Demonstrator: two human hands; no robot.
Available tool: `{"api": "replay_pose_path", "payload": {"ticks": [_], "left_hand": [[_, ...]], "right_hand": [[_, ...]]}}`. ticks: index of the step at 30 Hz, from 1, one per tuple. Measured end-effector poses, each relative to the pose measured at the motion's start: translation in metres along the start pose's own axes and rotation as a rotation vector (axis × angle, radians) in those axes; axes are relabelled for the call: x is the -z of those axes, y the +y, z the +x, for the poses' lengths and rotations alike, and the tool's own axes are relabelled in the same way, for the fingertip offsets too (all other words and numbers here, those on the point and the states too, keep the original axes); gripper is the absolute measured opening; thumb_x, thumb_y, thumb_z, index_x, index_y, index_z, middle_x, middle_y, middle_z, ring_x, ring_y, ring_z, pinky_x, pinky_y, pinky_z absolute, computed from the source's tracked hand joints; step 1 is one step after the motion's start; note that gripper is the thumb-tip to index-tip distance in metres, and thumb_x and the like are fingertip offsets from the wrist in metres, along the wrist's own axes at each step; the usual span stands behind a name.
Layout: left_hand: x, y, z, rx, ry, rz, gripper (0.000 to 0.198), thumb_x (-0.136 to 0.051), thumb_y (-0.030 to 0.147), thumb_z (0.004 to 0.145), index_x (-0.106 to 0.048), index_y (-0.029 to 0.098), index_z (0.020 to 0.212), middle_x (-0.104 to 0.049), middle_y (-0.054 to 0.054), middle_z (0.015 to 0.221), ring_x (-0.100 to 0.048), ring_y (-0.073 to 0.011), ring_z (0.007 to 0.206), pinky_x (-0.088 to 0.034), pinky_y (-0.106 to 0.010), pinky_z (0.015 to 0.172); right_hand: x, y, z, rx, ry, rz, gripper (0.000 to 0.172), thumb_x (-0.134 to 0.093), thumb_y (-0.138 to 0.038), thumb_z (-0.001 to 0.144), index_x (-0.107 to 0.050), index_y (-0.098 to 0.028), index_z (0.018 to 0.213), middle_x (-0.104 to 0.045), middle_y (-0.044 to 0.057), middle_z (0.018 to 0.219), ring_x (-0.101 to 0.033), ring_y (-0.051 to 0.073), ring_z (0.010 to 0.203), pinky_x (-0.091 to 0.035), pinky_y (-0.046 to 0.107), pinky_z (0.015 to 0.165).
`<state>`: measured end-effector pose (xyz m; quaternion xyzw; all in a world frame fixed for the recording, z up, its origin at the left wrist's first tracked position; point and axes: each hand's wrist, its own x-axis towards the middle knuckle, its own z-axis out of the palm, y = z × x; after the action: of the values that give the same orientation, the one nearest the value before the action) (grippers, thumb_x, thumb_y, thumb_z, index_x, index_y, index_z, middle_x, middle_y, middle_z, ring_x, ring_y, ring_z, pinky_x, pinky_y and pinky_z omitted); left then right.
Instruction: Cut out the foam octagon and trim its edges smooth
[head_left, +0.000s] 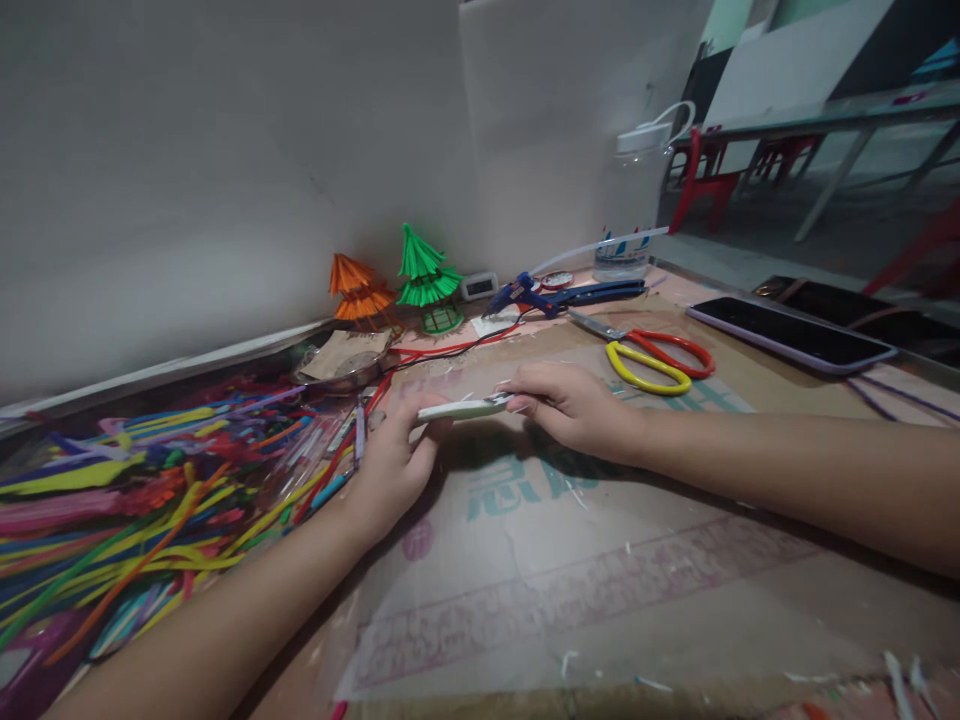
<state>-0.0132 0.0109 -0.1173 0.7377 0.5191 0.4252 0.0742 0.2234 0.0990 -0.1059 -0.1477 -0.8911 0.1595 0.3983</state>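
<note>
Between my two hands is a thin, flat, whitish-green piece [466, 409], seen nearly edge-on just above the printed cardboard sheet [517, 560]. My left hand [397, 465] pinches its left end between thumb and fingers. At the right end, the fingertips of my right hand [562, 405] close on it, with something small and dark at the tips that I cannot make out. Beyond my right hand lie scissors [651, 362] with one yellow and one red handle. A blue glue gun [525, 293] rests farther back.
Colourful pipe cleaners [165, 510] pile up at the left. Behind stand an orange paper-like tree [356, 290] and a green one [427, 280]. A clear water bottle [630, 200] and a phone [791, 333] are at the right. White scraps dot the cardboard.
</note>
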Motion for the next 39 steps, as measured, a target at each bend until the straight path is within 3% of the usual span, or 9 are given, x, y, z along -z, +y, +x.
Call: {"api": "replay_pose_path", "payload": {"ticks": [8,20,30,39], "left_hand": [[-0.0001,0.0005,0.0024,0.026,0.052,0.043,0.014,-0.051,0.023,0.094,-0.06,0.021,0.105,-0.065,-0.002,0.094,-0.062,-0.0176,0.088,-0.049,-0.028,0.078],[0.0001,0.002,0.0014,0.035,0.019,0.026,0.014,-0.049,0.022,0.095,-0.06,0.02,0.105,-0.065,-0.002,0.09,-0.063,-0.0178,0.086,-0.05,-0.031,0.081],[-0.0006,0.0015,0.0013,0.022,0.015,0.013,0.015,-0.05,0.019,0.093,-0.059,0.02,0.104,-0.064,-0.001,0.088,-0.062,-0.0165,0.084,-0.05,-0.027,0.077],[-0.0021,0.003,0.0014,0.059,-0.021,-0.05,0.016,-0.05,0.022,0.093,-0.058,0.02,0.106,-0.065,-0.003,0.093,-0.063,-0.0169,0.084,-0.052,-0.028,0.077]], "right_hand": [[-0.0011,0.0018,0.0033,-0.085,0.092,0.015,0.026,-0.05,-0.028,0.096,-0.07,-0.017,0.109,-0.074,0.008,0.099,-0.067,0.02,0.087,-0.051,0.031,0.075],[-0.0013,-0.0001,-0.0003,-0.045,0.014,-0.055,0.026,-0.052,-0.028,0.095,-0.069,-0.016,0.109,-0.074,0.009,0.098,-0.066,0.021,0.087,-0.05,0.034,0.078],[-0.0006,0.0017,0.0001,0.015,0.028,-0.023,0.024,-0.052,-0.027,0.097,-0.07,-0.015,0.105,-0.072,0.007,0.086,-0.063,0.019,0.079,-0.047,0.03,0.072],[0.0005,-0.001,0.0013,-0.002,0.012,0.003,0.023,-0.05,-0.028,0.098,-0.07,-0.017,0.1,-0.072,0.006,0.088,-0.062,0.018,0.079,-0.047,0.029,0.072]]}}
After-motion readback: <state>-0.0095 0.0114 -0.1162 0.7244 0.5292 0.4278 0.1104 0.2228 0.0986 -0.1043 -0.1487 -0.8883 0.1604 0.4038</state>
